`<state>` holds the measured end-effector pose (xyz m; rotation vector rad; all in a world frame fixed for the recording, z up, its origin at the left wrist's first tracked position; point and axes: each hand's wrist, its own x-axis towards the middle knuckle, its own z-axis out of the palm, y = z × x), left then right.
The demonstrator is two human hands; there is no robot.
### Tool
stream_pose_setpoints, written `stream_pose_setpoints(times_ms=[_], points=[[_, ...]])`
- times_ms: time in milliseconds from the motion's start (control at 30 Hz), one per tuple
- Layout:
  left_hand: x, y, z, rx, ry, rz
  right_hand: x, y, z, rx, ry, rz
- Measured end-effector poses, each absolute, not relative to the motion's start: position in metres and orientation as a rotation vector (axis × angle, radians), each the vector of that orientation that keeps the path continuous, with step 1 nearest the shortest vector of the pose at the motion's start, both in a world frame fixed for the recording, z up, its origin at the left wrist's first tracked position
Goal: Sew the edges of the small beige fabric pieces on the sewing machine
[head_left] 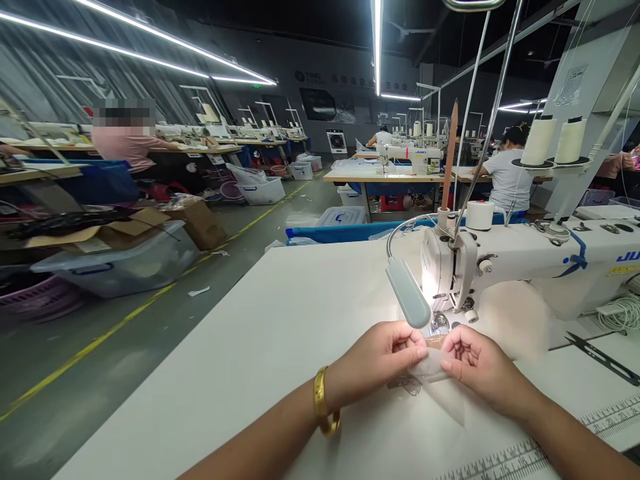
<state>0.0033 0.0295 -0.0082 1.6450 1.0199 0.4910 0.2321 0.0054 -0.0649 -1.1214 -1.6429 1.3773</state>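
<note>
A thin, see-through whitish fabric piece [433,367] is stretched between my two hands, just in front of the sewing machine's needle area. My left hand [387,357], with a gold bangle at the wrist, pinches its left side. The right side is pinched by my right hand [475,363]. Brownish trim shows between the hands at the fabric's far edge. The white sewing machine [525,257] stands just beyond, its lamp [407,293] lit above my left fingers. How the fabric lies under the needle cannot be made out.
On the table [240,353], black thread snips [605,359] lie at the right, near a printed ruler scale [505,463]. Thread cones [537,141] stand above the machine. Beyond the table are plastic bins [125,263], other sewing stations and several seated people.
</note>
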Motion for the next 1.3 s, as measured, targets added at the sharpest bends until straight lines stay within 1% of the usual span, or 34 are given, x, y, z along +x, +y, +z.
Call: stream_pose_setpoints(times_ms=[200,500,1033,1300], points=[[0.0030,0.0299,-0.0111,1.649,1.009,0.504,0.2314,0.0035,-0.0594,-1.077,-1.620,1.447],[0.0015,0.0310,-0.0132,1.648,1.015,0.513,0.2324,0.0047,-0.0622,-1.181,-1.696,1.285],[0.0041,0.0320,-0.0116,1.659,1.031,0.511,0.2324,0.0053,-0.0637,-1.086,-1.602,1.441],[0.0030,0.0306,-0.0121,1.659,1.027,0.525,0.2314,0.0050,-0.0587,-1.083,-1.621,1.420]])
